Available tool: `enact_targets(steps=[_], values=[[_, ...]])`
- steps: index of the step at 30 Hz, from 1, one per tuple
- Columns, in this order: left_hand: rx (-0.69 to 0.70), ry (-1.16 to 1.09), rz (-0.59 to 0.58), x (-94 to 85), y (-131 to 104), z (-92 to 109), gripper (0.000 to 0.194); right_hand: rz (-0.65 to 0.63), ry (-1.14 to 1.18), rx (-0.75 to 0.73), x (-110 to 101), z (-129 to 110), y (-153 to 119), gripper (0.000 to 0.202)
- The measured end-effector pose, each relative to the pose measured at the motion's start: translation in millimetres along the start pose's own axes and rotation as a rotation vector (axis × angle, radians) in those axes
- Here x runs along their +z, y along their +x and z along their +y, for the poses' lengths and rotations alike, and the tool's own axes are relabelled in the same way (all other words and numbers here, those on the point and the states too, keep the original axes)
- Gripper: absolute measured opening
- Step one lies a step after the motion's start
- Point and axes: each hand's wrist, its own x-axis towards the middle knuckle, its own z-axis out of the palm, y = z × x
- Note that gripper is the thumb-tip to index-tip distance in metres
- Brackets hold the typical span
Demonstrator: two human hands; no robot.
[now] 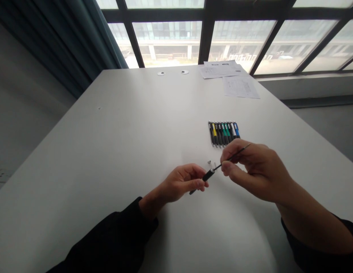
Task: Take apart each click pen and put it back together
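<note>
My left hand is closed on a black pen barrel, tilted with its open end up and to the right. Between the thumb and fingers of my right hand is a thin dark pen refill. One end of the refill meets the barrel's open end; how far inside it sits I cannot tell. Just beyond the barrel, a small pen tip cone lies on the table, with a small pale piece, perhaps a spring, beside it.
A row of several pens in black, yellow, green, white and blue lies beyond my right hand. Printed papers rest at the far right of the white table. Two round cable-hole covers are near the back edge, below the window.
</note>
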Motion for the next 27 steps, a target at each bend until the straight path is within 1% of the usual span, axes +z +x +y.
enact_targets(steps=[3, 5, 8, 11, 13, 19, 24, 27], values=[[-0.005, 0.007, -0.020, -1.1, -0.3, -0.2, 0.036, -0.201, -0.004, 0.080, -0.4, 2.4, 0.9, 0.005], [0.002, 0.009, -0.025, -2.3, -0.1, -1.4, 0.036, -0.274, 0.072, 0.111, -2.3, 3.6, 0.5, 0.007], [0.017, 0.005, -0.025, -3.4, 0.3, -2.9, 0.035, -0.271, 0.213, 0.114, -5.6, 4.1, -0.4, 0.019], [0.024, -0.008, -0.023, -3.2, 0.6, -2.8, 0.035, -0.257, 0.237, 0.094, -6.6, 3.9, -0.1, 0.010], [0.022, -0.014, -0.019, -2.7, 0.6, -1.8, 0.034, -0.254, 0.204, 0.074, -6.0, 4.1, 0.9, 0.006], [0.019, -0.011, -0.007, -1.5, 0.2, 1.3, 0.034, -0.249, 0.068, 0.069, -4.0, 3.8, 3.4, 0.012], [0.024, 0.005, 0.048, -2.4, 0.3, -1.4, 0.031, -0.223, -0.097, -0.024, 1.8, 2.5, 2.1, 0.010], [0.024, 0.009, 0.071, -4.0, 0.6, -3.6, 0.034, -0.217, -0.105, -0.027, 2.7, 4.1, 0.1, 0.006]])
